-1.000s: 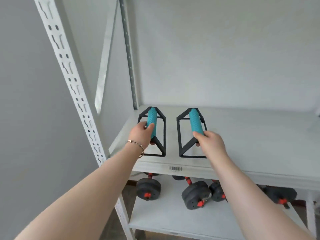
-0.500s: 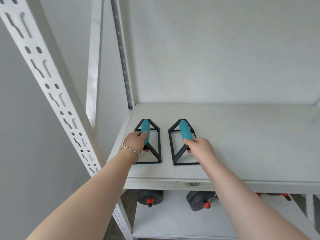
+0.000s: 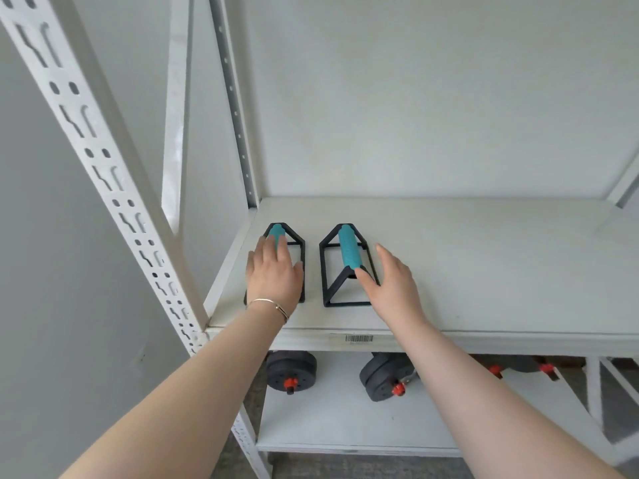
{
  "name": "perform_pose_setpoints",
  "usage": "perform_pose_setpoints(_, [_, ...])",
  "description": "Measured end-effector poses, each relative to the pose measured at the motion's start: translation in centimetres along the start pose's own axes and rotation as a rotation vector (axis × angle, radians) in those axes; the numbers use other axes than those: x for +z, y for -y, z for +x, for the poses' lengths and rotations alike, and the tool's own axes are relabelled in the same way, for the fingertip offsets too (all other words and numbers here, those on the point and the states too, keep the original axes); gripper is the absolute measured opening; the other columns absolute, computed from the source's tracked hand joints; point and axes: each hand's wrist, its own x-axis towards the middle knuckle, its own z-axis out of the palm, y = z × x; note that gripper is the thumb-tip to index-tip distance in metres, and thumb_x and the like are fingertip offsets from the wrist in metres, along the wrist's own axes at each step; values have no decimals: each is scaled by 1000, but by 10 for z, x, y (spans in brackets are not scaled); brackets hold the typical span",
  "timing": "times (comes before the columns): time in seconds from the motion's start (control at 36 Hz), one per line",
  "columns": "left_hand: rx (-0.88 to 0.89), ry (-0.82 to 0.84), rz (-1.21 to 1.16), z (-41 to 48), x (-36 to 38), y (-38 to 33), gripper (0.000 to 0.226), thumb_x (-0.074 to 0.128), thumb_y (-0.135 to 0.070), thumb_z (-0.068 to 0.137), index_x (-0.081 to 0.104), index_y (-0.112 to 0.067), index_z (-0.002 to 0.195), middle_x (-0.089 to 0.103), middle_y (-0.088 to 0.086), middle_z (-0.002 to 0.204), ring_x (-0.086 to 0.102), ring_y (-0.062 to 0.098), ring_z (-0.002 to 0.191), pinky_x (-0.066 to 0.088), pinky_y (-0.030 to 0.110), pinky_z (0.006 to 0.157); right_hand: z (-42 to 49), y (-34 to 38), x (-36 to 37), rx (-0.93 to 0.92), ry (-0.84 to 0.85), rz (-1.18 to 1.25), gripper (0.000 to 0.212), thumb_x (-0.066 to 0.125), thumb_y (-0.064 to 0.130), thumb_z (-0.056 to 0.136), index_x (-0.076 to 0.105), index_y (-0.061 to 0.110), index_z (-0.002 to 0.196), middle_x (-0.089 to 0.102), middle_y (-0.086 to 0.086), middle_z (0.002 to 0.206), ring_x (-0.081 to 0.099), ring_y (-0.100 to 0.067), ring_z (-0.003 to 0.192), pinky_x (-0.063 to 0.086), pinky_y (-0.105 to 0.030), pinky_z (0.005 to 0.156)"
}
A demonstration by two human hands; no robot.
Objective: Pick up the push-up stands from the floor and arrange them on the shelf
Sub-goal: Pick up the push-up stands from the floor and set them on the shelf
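Two push-up stands with black wire frames and teal grips stand side by side on the white shelf [image 3: 484,271], near its left front corner. The left stand [image 3: 276,232] is mostly covered by my left hand [image 3: 273,274], which hovers flat over it with fingers spread. The right stand [image 3: 347,252] is in plain sight. My right hand [image 3: 390,281] is open just right of it, thumb by the near end of the teal grip, holding nothing.
White slotted uprights [image 3: 114,188] frame the shelf on the left, and a grey wall lies behind. Below, a lower shelf [image 3: 345,426] carries black dumbbells [image 3: 290,369] with red collars. A barcode label [image 3: 359,338] is stuck on the shelf's front edge.
Both hands were closed on the teal grips and set the stands down on the shelf. Now both have let go and opened, drawing slightly back.
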Motion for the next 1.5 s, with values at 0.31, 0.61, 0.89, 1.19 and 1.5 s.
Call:
perform_pose_setpoints(0.31, [230,112,265,-121,21,-100,67,32,-42,97,9,-8,151,7,16,160,-4,31,147,1,50,118,-94,-85,-65,-302,-112,-426,69,61,41,90,39,9,147,48,-11,147,38,-30,140,28,-50,115])
perform_pose_setpoints(0.61, [180,376,269,-311,86,-205,70,31,-46,98,5,-9,151,3,14,160,-6,30,147,2,48,118,-252,-271,-130,-171,71,-479,70,64,44,87,43,8,143,51,-11,144,45,-31,133,34,-46,112])
perform_pose_setpoints(0.89, [102,753,273,-438,187,-235,71,36,-44,95,8,-9,150,5,13,160,1,29,147,8,45,118,-354,-407,-116,161,326,-506,72,58,48,90,37,9,146,51,-13,141,47,-31,128,37,-42,105])
perform_pose_setpoints(1.19, [67,996,297,-516,426,-178,78,42,-52,93,11,-7,149,16,14,158,15,30,144,17,42,117,-405,-585,53,378,581,-561,80,54,57,88,31,7,146,52,-14,140,50,-31,126,45,-47,101])
perform_pose_setpoints(1.5, [-107,1136,260,-615,681,-103,87,53,-50,89,6,-7,149,26,14,150,30,33,134,32,44,107,-461,-778,251,527,647,-594,82,57,55,87,27,7,146,50,-17,136,50,-33,121,48,-44,94])
